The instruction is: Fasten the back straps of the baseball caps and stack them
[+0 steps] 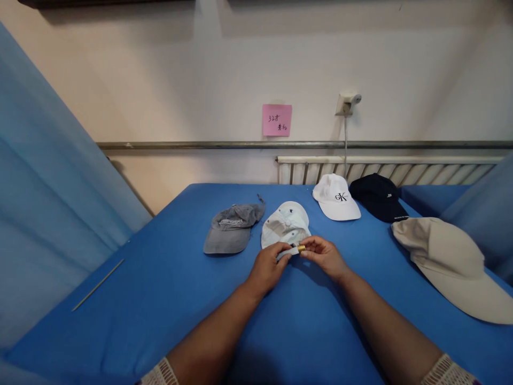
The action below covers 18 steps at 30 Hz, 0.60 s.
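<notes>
A pale, light-coloured cap (286, 222) lies on the blue-covered table in front of me, its brim pointing away. My left hand (270, 264) is closed on the near end of its back strap (290, 252). At the strap's right end shows a gold-coloured buckle (301, 248), pinched between the thumb and fingers of my right hand (324, 258). To the left of the pale cap rests a grey cap (234, 227) with lettering on its front.
A white cap (335, 198), a black cap (377, 197) and a large beige cap (452, 262) lie to the right. A thin stick (98, 285) lies at the left on the blue cover (160, 321). Behind are a radiator (385, 170) and a metal rail (200, 145).
</notes>
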Motion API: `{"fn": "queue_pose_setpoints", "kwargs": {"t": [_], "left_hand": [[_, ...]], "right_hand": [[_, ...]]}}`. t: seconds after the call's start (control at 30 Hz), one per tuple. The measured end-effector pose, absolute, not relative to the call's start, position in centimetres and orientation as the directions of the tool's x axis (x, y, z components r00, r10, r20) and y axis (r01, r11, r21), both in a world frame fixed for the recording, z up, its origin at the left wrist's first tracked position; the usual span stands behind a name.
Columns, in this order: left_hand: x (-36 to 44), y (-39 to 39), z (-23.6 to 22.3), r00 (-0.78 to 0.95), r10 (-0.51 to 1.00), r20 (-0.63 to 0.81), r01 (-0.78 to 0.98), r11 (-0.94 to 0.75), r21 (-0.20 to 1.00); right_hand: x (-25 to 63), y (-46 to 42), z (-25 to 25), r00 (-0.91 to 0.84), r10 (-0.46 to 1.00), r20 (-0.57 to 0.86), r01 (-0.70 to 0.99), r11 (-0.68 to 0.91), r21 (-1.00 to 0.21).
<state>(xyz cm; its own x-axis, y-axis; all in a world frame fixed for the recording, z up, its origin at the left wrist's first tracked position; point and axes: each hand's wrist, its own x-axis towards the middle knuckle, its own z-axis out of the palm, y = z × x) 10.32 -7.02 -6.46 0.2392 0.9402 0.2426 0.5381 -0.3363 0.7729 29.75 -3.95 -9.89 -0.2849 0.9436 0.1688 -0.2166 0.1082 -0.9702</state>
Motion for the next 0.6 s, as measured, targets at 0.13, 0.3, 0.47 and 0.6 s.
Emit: {"fn": "queue_pose_setpoints", "kwargs": {"t": [0.13,0.3,0.47,0.6], "left_hand": [[10.7,-7.06,-6.78,0.255,0.943,0.214,0.503,-0.319,0.803],[11.16,-7.28,-6.92,0.207,0.961,0.183,0.513,-0.266,0.816],[10.68,-7.21,-6.67,0.216,0.952,0.217,0.594,-0.304,0.745],[10.34,-7.07,-6.66,0.223,0.943,0.245,0.603,-0.331,0.725]], "right_hand": [[29.35,-4.06,-10.33,-0.34,0.923,0.18,-0.212,0.112,-0.971],[28.85,-4.14,-10.65,-0.357,0.918,0.17,-0.202,0.102,-0.974],[29.18,-3.96,-10.19,-0.282,0.945,0.164,-0.221,0.102,-0.97],[29.46,-3.95,-9.72,-0.253,0.955,0.152,-0.234,0.091,-0.968]]}}
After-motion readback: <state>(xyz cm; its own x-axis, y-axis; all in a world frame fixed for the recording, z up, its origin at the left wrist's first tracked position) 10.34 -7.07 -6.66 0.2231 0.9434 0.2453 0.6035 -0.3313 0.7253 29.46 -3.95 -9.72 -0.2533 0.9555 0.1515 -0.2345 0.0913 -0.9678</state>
